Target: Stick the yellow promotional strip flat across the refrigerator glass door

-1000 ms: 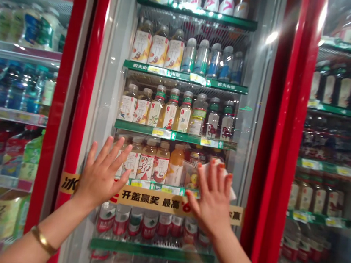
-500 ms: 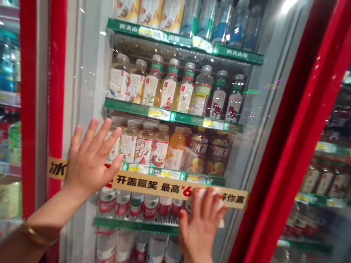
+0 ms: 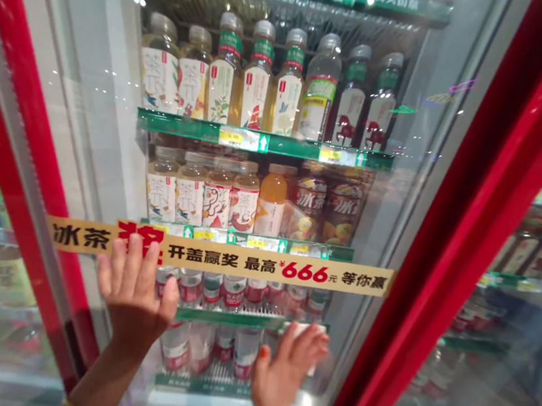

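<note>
A glass cooler door [image 3: 355,345] stands before me, with a yellow printed strip [image 3: 253,265] across it. My left hand [image 3: 138,299] lies against the glass with fingers spread, its fingertips over the red part of the strip. Lower and to the right, my right hand [image 3: 283,369] presses a white tissue [image 3: 312,369] to the glass below the strip. Most of the tissue is hidden behind the fingers, so I cannot tell whether it is paper or cloth.
Behind the glass, bottled drinks [image 3: 256,82] line several shelves with green edges [image 3: 181,126]. A red door frame [image 3: 443,250] rises on the right and another red frame [image 3: 20,113] on the left. More stocked coolers flank this one.
The view has come closer and tilted lower. Both hands have slid down the glass; my right hand has left the strip, uncovering its red numbers, with the tissue still under it.
</note>
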`<state>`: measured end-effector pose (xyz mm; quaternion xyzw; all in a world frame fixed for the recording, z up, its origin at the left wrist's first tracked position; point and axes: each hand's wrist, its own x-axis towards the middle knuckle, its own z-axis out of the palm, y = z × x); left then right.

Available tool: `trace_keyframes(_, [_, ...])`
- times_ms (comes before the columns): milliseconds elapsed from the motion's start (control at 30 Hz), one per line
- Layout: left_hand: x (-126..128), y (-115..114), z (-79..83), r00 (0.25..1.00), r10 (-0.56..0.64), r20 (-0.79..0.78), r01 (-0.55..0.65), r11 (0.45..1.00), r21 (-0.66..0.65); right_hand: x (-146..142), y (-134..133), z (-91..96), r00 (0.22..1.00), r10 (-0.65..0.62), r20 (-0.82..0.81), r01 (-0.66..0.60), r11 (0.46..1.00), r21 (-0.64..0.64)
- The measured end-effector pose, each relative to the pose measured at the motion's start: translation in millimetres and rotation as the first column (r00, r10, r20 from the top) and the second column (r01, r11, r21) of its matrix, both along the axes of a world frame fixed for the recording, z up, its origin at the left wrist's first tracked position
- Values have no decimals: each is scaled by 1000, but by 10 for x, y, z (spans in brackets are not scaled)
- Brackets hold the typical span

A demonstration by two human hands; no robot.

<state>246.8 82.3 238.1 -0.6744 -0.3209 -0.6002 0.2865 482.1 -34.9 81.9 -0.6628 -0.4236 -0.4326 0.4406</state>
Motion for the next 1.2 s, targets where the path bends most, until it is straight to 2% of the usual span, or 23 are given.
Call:
trace_keyframes(67, [28, -32, -147, 1000, -6, 1, 6, 999, -33, -426, 144, -187, 965, 124, 231, -97, 988, -122])
trace_keyframes(133, [39, -57, -221, 1000, -9, -14, 9, 999, -38, -582, 129, -394, 897, 209, 391, -136, 969, -205])
trace_keyframes(167, [40, -67, -235, 1000, -8, -22, 7, 999, -38, -525, 62, -478, 889, 208, 408, -133, 970, -205])
trace_keyframes(233, [38, -83, -236, 999, -3, -37, 2, 999, -33, -187, -130, -561, 950, 118, 289, -82, 988, -133])
trace_keyframes(267, [36, -89, -231, 999, -1, -41, 0, 999, -32, 40, -223, -549, 983, 53, 176, -39, 996, -81])
trace_keyframes(333, [31, -96, -225, 999, 7, -46, -8, 1000, -28, 430, -335, -432, 998, -51, -41, 51, 999, -1])
trace_keyframes(400, [25, -95, -229, 999, 23, -46, -24, 1000, -16, 545, -311, -252, 984, -91, -156, 100, 994, 48])
trace_keyframes(433, [24, -93, -234, 998, 33, -48, -34, 999, -13, 469, -257, -169, 982, -85, -168, 96, 994, 56])
trace_keyframes(500, [25, -89, -240, 997, 47, -57, -47, 999, 0, 114, -111, -63, 994, -29, -109, 30, 1000, 5])
trace_keyframes(600, [38, -95, -228, 997, 47, -53, -46, 999, 18, -435, 31, -73, 982, 113, 151, -93, 987, -132])
trace_keyframes(633, [43, -101, -219, 998, 44, -53, -43, 999, 22, -490, 32, -95, 960, 141, 243, -105, 982, -157])
trace_keyframes(700, [50, -110, -198, 998, 32, -48, -31, 999, 31, -330, -29, -87, 947, 111, 301, -76, 989, -125])
trace_keyframes(767, [50, -111, -184, 998, 20, -55, -18, 999, 43, 81, -129, 67, 989, 20, 145, -15, 999, -38])
trace_keyframes(833, [43, -100, -183, 998, 21, -61, -18, 998, 55, 472, -206, 388, 993, -29, -116, 36, 998, 54])
trace_keyframes(867, [38, -92, -188, 998, 25, -64, -22, 998, 60, 577, -218, 584, 977, -23, -211, 42, 996, 83])
trace_keyframes(933, [31, -74, -202, 997, 29, -65, -25, 998, 65, 523, -175, 944, 968, 6, -252, 22, 994, 108])
trace_keyframes(1000, [31, -64, -214, 999, 19, -42, -17, 998, 58, 188, -66, 1126, 994, 31, -105, -25, 998, 57])
trace_keyframes(1033, [35, -62, -217, 1000, 12, -27, -10, 999, 51, -15, -8, 1122, 998, 51, 25, -51, 999, 5])
trace_keyframes(1100, [46, -64, -213, 1000, 0, -2, 0, 999, 37, -317, 65, 941, 953, 114, 282, -91, 992, -92])
trace_keyframes(1167, [58, -70, -203, 1000, -12, 4, 12, 999, 41, -317, 39, 649, 912, 130, 390, -89, 989, -122])
trace_keyframes(1200, [63, -71, -198, 1000, -19, 6, 19, 999, 45, -191, -7, 524, 928, 101, 359, -69, 992, -102])
